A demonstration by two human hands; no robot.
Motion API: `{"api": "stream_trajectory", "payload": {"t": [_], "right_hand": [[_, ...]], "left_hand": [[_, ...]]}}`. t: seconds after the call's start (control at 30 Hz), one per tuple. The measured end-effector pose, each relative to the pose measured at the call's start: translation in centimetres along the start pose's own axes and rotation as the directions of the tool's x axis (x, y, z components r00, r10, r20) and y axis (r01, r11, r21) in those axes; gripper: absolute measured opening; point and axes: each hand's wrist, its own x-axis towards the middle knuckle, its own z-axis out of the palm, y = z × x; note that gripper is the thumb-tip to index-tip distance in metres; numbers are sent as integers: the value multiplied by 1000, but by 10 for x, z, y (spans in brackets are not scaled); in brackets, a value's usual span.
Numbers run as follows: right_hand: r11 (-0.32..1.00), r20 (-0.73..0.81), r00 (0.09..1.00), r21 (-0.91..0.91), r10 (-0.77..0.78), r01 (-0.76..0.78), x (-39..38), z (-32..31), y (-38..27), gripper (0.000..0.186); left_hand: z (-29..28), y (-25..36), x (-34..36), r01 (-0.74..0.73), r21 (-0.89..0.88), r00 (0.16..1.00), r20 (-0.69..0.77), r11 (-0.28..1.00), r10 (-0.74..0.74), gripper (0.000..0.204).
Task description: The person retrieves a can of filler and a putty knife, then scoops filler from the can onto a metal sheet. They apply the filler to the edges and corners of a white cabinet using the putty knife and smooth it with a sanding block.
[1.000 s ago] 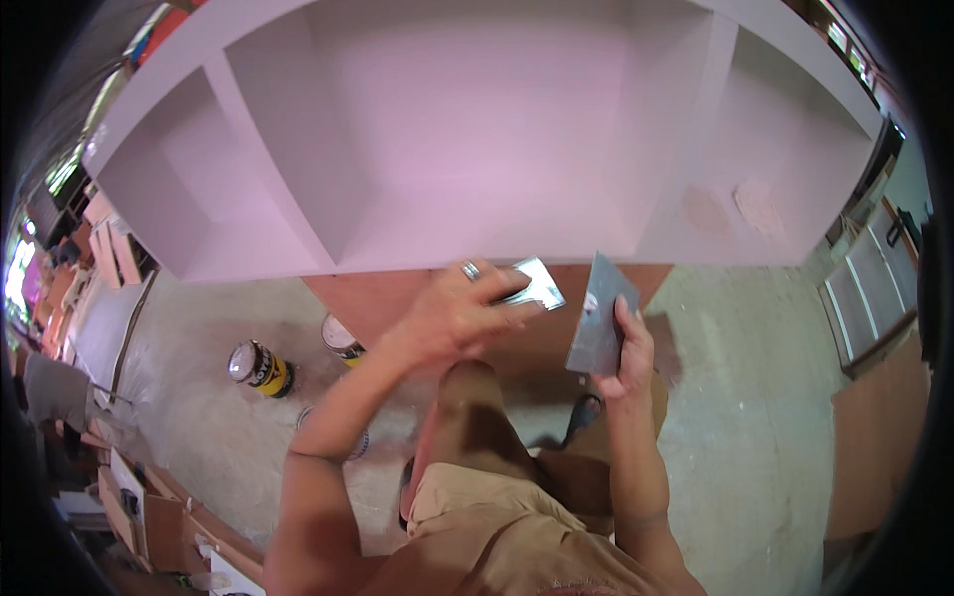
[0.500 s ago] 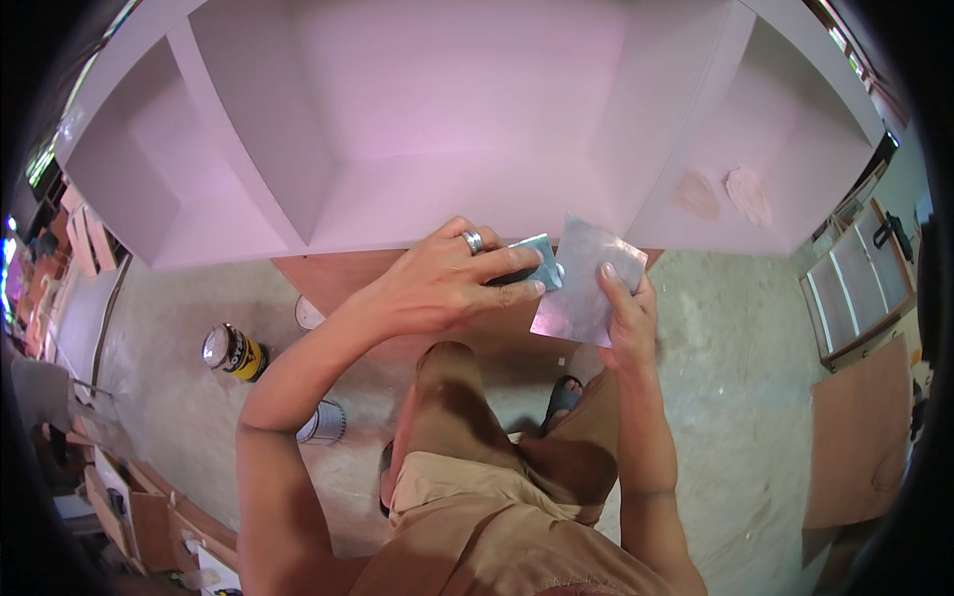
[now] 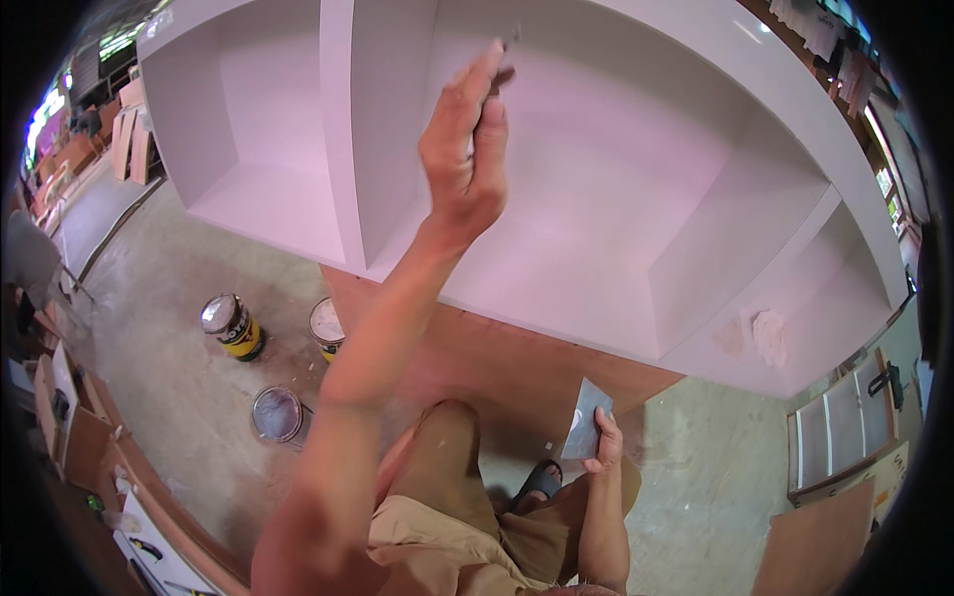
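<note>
My left hand (image 3: 465, 139) reaches up into the middle compartment of a white cabinet (image 3: 596, 189). Its thumb lies against the straightened fingers, around a small flat scraper that is almost wholly hidden edge-on. A small greyish mark (image 3: 517, 33) shows on the back panel just beyond the fingertips. Low on the right, my right hand (image 3: 606, 443) grips a thin, four-sided metal plate (image 3: 588, 402) by its edge, thumb on top. A whitish dab sits on the plate's face.
Paint cans (image 3: 231, 326) stand on the concrete floor at left, one open-topped can (image 3: 278, 414) closest to me. A dried pinkish filler patch (image 3: 768, 338) marks the cabinet's right compartment. A slatted panel (image 3: 843, 427) and a brown board (image 3: 815, 541) lean at right.
My left hand has left the plate and gone up and forward into the cabinet. My right hand has lowered the plate toward my lap. The view has turned.
</note>
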Motion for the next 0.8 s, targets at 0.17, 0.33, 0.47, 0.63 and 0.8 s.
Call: {"api": "stream_trajectory", "payload": {"t": [0.17,0.33,0.47,0.63,0.8], "right_hand": [[997,-17,998,41,59,-59,6,1,9,28],[998,-32,998,6,59,-58,8,0,9,29],[997,-36,997,-30,63,-64,8,-3,5,31],[997,-79,996,-53,48,-52,12,1,7,29],[998,-60,998,-54,38,-41,11,-5,7,29]], "left_hand": [[46,-19,29,-152,254,961,-188,955,203,47],[62,-40,36,-200,312,930,-239,929,281,51],[73,-39,43,-191,265,912,-307,945,271,53],[79,-48,18,-209,478,939,-146,853,311,52],[81,-43,27,-200,441,933,-186,875,307,53]]}}
